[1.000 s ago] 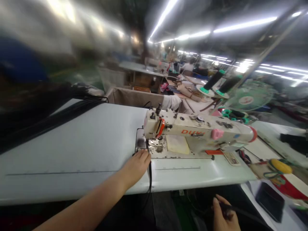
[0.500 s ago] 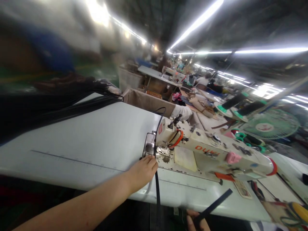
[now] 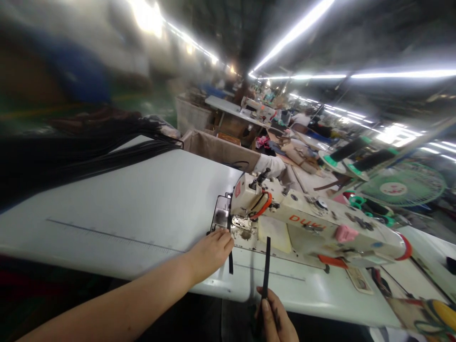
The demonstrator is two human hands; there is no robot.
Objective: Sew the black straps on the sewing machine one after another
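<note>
A white sewing machine (image 3: pixel 285 213) stands on the pale table. Beside its needle plate, my left hand (image 3: pixel 216 244) presses a narrow black strap (image 3: pixel 231 264) with its fingers, and the strap's short end sticks out toward the table's front edge. My right hand (image 3: pixel 272 313) is at the front edge, pinching a second black strap (image 3: pixel 267 261) between thumb and fingers. That strap points up toward the machine, its free tip over the machine bed. The lower part of it is hidden in the hand.
Many black strips (image 3: pixel 135 159) lie heaped at the table's left. A fabric-lined bin (image 3: pixel 217 149) stands behind the table. Black thread cones (image 3: pixel 347 152) and a green fan (image 3: pixel 402 185) are at the right. A ruler scale (image 3: pixel 114 237) runs along the tabletop.
My right hand has moved left and up, and its strap has swung from slanting right to nearly upright. The strap under my left hand has slid forward, its near end now on the tabletop.
</note>
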